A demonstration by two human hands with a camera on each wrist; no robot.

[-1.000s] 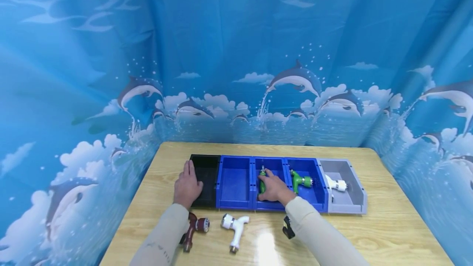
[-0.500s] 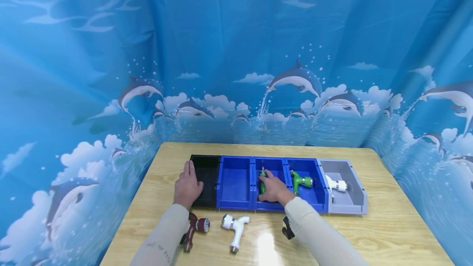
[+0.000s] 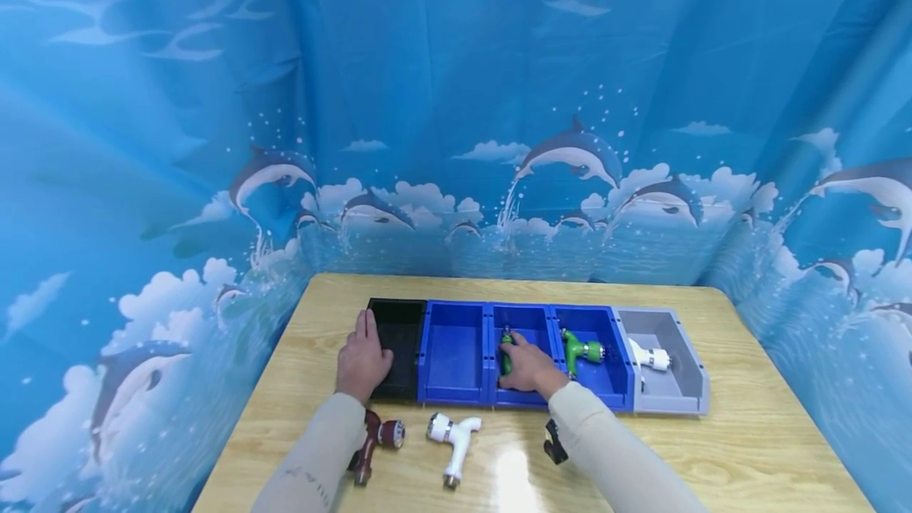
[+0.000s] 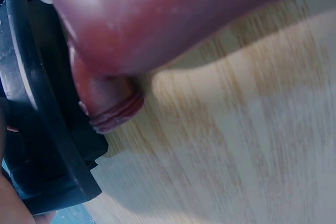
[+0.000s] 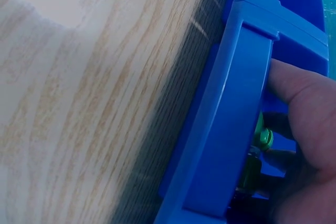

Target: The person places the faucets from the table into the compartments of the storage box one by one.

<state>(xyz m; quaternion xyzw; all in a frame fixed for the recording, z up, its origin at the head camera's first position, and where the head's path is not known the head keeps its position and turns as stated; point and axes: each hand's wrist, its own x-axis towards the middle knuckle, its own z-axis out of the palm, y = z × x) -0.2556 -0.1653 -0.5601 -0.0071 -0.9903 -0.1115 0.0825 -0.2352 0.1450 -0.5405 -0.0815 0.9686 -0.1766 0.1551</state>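
My right hand [image 3: 529, 365] reaches into the middle blue bin [image 3: 523, 315] and holds a green faucet [image 3: 507, 355], partly covered by the fingers. In the right wrist view, curled fingers [image 5: 278, 158] lie around the green faucet [image 5: 265, 139], behind the bin's front wall. My left hand [image 3: 362, 362] rests on the left rim of the black bin [image 3: 399, 303], its fingers straight and its thumb toward the inside. Below it, partly under the sleeve, lies a dark red faucet [image 3: 369, 450]; it looms large in the left wrist view. A white faucet [image 3: 456, 443] lies beside it.
Another blue bin [image 3: 454, 355] stands between the black bin and the middle one. To the right, a blue bin holds a green faucet [image 3: 580, 349] and a grey bin [image 3: 684, 370] holds a white faucet [image 3: 650, 355]. A black object [image 3: 554, 442] lies partly under the right sleeve.
Almost nothing differs. My right hand has shifted very slightly over the green faucet in the middle blue bin; my left hand stays on the black bin.
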